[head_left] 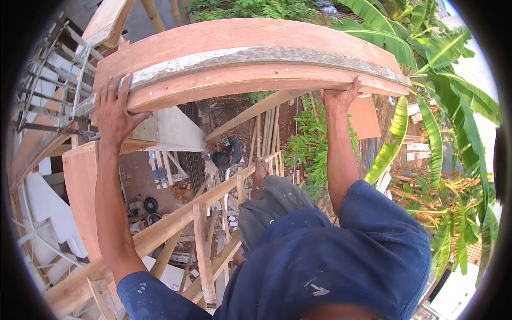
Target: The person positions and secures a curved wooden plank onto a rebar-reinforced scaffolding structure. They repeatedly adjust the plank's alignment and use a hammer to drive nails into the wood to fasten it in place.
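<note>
The panel (250,34) was of smooth, matt wood. Its strip (266,54) looked rough and worn. The shirt (320,250) was of matt cloth.

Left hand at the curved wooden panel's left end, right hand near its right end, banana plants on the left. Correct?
Wrong side for the banana plants: the head view shows them on the right. The left hand and right hand are on the curved wooden panel as you said.
</note>
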`<move>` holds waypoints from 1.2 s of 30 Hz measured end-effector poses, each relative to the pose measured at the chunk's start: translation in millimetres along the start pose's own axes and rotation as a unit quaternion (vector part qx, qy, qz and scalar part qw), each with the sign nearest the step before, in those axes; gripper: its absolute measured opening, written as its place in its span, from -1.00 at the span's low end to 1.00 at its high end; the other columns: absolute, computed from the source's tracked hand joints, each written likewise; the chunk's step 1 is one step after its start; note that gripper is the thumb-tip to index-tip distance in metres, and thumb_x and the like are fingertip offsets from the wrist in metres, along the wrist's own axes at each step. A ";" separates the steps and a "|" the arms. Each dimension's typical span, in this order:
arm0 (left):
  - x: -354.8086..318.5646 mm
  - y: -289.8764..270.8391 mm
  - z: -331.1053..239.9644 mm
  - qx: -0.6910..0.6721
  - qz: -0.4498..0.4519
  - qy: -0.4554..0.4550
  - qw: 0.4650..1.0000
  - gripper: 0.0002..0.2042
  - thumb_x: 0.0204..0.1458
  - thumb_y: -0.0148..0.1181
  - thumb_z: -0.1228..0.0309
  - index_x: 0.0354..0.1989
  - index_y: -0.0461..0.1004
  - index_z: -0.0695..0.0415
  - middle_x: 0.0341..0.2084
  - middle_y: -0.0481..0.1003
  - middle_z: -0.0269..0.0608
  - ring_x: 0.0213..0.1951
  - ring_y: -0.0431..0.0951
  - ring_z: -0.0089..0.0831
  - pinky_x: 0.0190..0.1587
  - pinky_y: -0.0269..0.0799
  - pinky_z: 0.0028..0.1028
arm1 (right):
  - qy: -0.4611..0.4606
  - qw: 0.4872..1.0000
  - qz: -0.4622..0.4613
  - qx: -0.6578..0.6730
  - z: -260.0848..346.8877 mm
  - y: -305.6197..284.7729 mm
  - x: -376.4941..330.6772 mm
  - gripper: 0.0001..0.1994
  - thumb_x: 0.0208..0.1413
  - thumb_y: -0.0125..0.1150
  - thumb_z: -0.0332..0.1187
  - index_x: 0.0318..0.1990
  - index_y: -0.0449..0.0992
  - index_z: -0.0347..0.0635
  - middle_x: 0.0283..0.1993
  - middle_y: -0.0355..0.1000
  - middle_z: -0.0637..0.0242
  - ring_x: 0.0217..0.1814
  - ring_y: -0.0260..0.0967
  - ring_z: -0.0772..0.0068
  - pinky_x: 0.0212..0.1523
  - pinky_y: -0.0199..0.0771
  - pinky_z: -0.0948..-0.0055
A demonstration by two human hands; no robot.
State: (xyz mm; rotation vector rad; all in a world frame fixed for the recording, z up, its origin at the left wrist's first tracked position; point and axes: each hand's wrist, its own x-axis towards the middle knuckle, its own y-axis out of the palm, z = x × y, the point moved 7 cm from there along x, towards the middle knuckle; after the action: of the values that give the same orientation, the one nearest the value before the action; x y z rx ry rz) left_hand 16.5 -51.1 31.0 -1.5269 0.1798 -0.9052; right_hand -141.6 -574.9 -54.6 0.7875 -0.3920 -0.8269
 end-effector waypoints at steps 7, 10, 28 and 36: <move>1.6 -7.0 -5.9 0.027 -0.075 0.042 0.996 0.05 -0.57 0.43 -0.25 0.26 0.32 -0.05 0.16 0.38 -0.22 0.23 0.31 -0.20 0.33 0.13 -0.09 | 0.030 0.999 -0.010 -0.037 1.7 -16.9 0.9 -0.19 -0.02 0.31 0.12 0.33 0.14 0.00 0.35 0.17 0.26 0.39 0.11 0.13 0.38 0.14 -0.01; 0.1 -6.8 -5.1 0.038 -0.096 0.052 0.993 0.02 -0.50 0.40 -0.29 0.25 0.33 -0.03 0.10 0.44 -0.22 0.16 0.39 -0.24 0.27 0.20 -0.13 | 0.047 0.998 0.012 -0.042 4.6 -10.3 0.2 -0.22 0.02 0.25 0.12 0.34 0.13 0.00 0.36 0.16 0.21 0.41 0.09 0.07 0.38 0.10 -0.10; 0.8 -15.1 -11.5 0.011 -0.137 0.071 0.988 -0.07 -0.41 0.42 -0.26 0.20 0.40 -0.01 0.04 0.48 -0.23 0.09 0.44 -0.22 0.19 0.27 -0.20 | 0.060 0.994 -0.017 -0.093 8.9 32.4 -28.4 -0.31 0.12 -0.04 0.06 0.37 0.07 -0.01 0.40 0.07 0.15 0.46 -0.01 0.05 0.39 0.03 -0.21; -1.1 -11.1 -8.3 0.012 -0.128 0.057 0.990 -0.11 -0.42 0.49 -0.14 0.19 0.41 0.02 0.04 0.48 -0.19 0.11 0.43 -0.15 0.18 0.29 -0.19 | 0.025 0.996 -0.031 -0.078 9.4 24.1 -18.4 -0.32 0.09 -0.02 -0.01 0.35 0.08 -0.07 0.39 0.10 0.15 0.46 0.02 0.08 0.43 0.01 -0.12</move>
State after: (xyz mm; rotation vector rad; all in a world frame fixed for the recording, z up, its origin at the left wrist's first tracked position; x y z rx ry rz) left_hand 6.2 -54.7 39.7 -1.4976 0.0544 -1.1954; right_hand -146.6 -554.8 -30.5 0.6767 -0.2566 -0.8823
